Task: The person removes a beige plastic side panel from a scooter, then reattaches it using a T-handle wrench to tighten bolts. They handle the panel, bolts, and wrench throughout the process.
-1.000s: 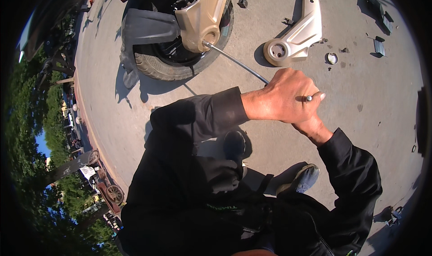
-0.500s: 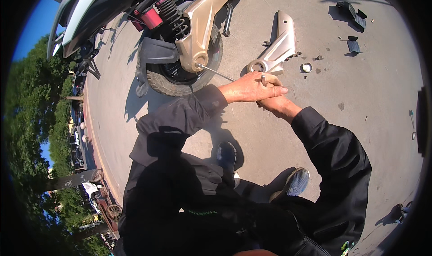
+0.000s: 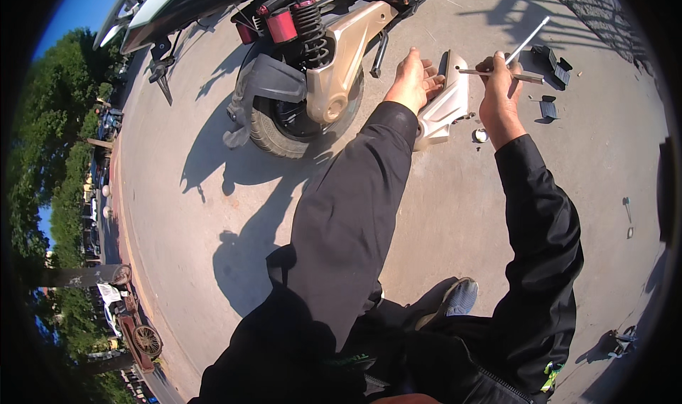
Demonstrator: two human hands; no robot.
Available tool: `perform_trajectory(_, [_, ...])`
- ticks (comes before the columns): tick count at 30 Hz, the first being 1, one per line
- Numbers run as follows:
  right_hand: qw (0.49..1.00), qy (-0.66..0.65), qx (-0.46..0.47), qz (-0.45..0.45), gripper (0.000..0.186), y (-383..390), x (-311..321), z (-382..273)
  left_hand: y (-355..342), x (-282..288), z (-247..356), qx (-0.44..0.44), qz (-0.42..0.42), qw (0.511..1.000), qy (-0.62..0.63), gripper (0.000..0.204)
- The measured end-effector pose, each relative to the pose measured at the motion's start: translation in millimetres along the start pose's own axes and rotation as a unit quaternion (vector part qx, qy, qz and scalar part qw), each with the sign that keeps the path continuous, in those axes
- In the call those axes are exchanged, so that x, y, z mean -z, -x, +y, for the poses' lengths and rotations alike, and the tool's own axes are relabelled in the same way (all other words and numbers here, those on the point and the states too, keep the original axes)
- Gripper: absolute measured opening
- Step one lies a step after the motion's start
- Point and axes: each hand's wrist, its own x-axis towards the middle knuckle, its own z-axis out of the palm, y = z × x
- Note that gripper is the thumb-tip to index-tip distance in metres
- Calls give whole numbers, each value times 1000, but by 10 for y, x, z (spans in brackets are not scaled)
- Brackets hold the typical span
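Your right hand (image 3: 501, 97) grasps a metal bar tool (image 3: 527, 42), masking where its rods cross; one end overlaps the gold casting (image 3: 452, 102) in view. Your left hand (image 3: 412, 81): empty, loosely spread, alongside, contact unclear. Your sleeve (image 3: 355, 191) partly hides the casting's round end. Motorcycle (image 3: 344, 63): top cropped.

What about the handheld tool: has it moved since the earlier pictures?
Yes: the tool, in the right hand, has come away from the gold swingarm, moving rightward.

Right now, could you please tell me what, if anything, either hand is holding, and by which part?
The right hand holds a T-shaped metal tool around where its crossbar and shaft meet; the left hand is open and holds nothing.
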Motion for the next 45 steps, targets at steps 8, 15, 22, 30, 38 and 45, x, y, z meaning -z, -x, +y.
perform_trajectory(8, [974, 183, 22, -131, 21, -155, -122, 1, -123, -696, 82, -68, -144, 985, 64, 70])
perform_trajectory(15, [822, 475, -6, -316, 28, -24, -42, -369, -374, -370, 370, -87, -173, 968, 160, 26])
perform_trajectory(22, [757, 547, -6, -358, 41, -51, -58, -131, -899, 340, 495, -115, -121, 985, 51, 15])
perform_trajectory(30, [744, 534, 91, -391, 40, -552, 7, 267, -1183, 356, 486, -151, -79, 985, 7, 16])
perform_trajectory(38, [467, 675, 430, -375, 44, -1066, -45, -41, -1235, 65, 521, -152, -15, 984, 88, 21])
perform_trajectory(45, [679, 449, 395, -424, 37, -1518, 66, 344, -656, -372, 261, -91, -75, 985, -125, 34])
